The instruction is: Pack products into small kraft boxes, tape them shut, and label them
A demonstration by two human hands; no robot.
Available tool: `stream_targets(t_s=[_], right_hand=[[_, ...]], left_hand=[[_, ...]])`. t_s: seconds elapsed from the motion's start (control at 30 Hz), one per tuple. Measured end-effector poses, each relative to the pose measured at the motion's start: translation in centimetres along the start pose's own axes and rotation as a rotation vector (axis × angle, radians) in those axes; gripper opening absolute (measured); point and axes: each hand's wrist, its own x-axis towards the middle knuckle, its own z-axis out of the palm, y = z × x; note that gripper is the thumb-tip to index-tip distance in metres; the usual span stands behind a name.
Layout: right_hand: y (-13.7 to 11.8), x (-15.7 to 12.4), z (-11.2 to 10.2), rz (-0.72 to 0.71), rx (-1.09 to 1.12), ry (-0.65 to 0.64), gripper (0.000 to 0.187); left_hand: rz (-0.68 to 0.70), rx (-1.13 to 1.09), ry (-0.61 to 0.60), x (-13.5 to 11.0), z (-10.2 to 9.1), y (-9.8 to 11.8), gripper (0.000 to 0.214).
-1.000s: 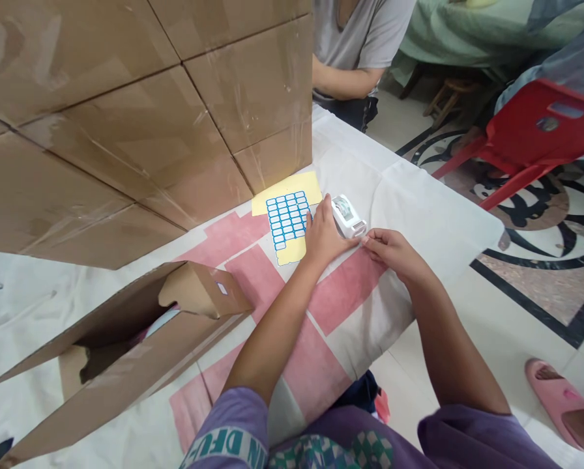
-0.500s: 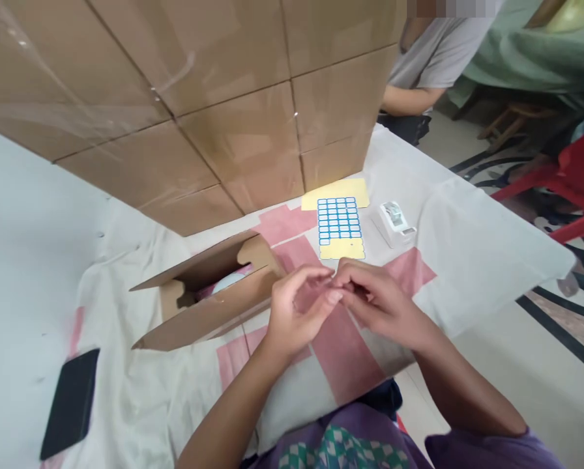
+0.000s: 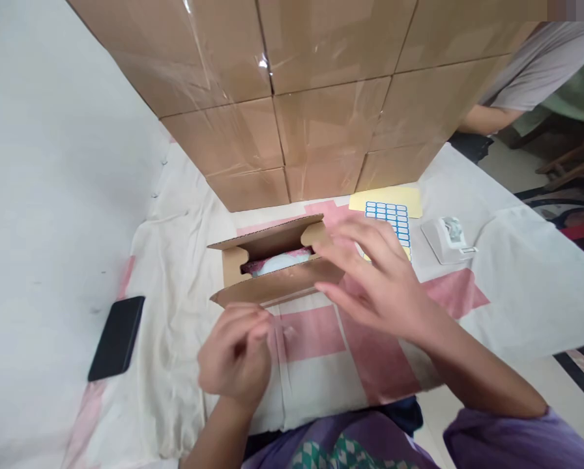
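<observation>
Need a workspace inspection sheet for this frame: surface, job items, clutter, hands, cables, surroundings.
Surface: table cloth, white with pink patches, creased.
Job's things: small cardboard box lying open with its flaps out, something white and pink inside.
Clutter: black phone left of the box; label sheet on yellow backing and white dispenser to its right.
Grippers: right hand open, fingers spread at the box's right flap, contact unclear from blur; left hand curled in front of the box, anything held not visible.
Cables: nothing seen.
Surroundings: stacked large cartons behind the box; another person's grey sleeve at top right.
</observation>
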Motion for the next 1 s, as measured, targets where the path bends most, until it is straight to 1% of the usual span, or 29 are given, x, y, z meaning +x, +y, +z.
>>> stream_targets(t_s=[0.03,0.07,0.13,0.17,0.23,0.3,0.33,0.37,0.43,0.5,0.53,0.57,0.67,0.73,0.83,1.0], right_hand=[[0.7,1.1,0.5,-0.032,-0.085,-0.035,0.042],[1.4,2.2,1.2,-0.056,-0.141,-0.098,0.048],[2.8,3.9,2.9,-0.081,-0.199,-0.216,0.052],[3.3,4.4,3.7,-0.083,-0.212,-0.254,0.052],[3.7,4.7,4.9,-0.058,-0.232,-0.283,0.055],[3.6,4.3,5.5,-0.021,-0.245,-0.289,0.054],[3.3,4.0,5.6,-0.017,-0.237,-0.296,0.051],[3.1,3.6,5.6,-0.022,-0.217,-0.311,0.047],[2.9,3.0,5.5,-0.049,-0.154,-0.354,0.038],[2.9,2.6,5.5,-0.059,-0.111,-0.373,0.034],[3.0,2.6,5.6,-0.052,-0.109,-0.374,0.034],[3.1,2.6,5.6,-0.048,-0.111,-0.375,0.035],[3.4,2.8,5.7,-0.041,-0.115,-0.364,0.037],[3.6,2.9,5.8,-0.045,-0.1,-0.351,0.037],[3.7,2.9,5.8,-0.053,-0.068,-0.332,0.038],[3.8,3.1,5.6,-0.057,-0.03,-0.332,0.035]], left_hand=[[-0.008,0.014,0.052,0.7,-0.4,-0.5,0.004],[-0.028,0.027,0.071,1.3,-0.8,-1.0,0.004],[-0.114,0.05,0.036,2.7,-1.3,-1.9,0.006],[-0.178,0.064,-0.003,3.3,-1.5,-2.3,0.008],[-0.319,0.1,-0.126,4.6,-2.0,-2.7,0.012],[-0.421,0.123,-0.252,5.7,-2.4,-2.9,0.013],[-0.446,0.126,-0.293,6.3,-2.4,-3.0,0.013],[-0.451,0.124,-0.313,6.8,-2.5,-3.1,0.013],[-0.438,0.122,-0.308,7.8,-2.2,-3.4,0.014],[-0.461,0.131,-0.341,8.6,-1.7,-3.8,0.015],[-0.49,0.133,-0.39,8.9,-1.5,-4.1,0.016],[-0.523,0.129,-0.467,9.1,-1.2,-4.4,0.016],[-0.584,0.071,-0.728,9.6,-0.4,-5.3,0.016],[-0.602,0.023,-0.83,9.8,0.1,-5.8,0.017],[-0.608,-0.01,-0.882,10.1,0.7,-6.3,0.018],[-0.526,0.0,-0.937,10.4,1.6,-6.8,0.015]])
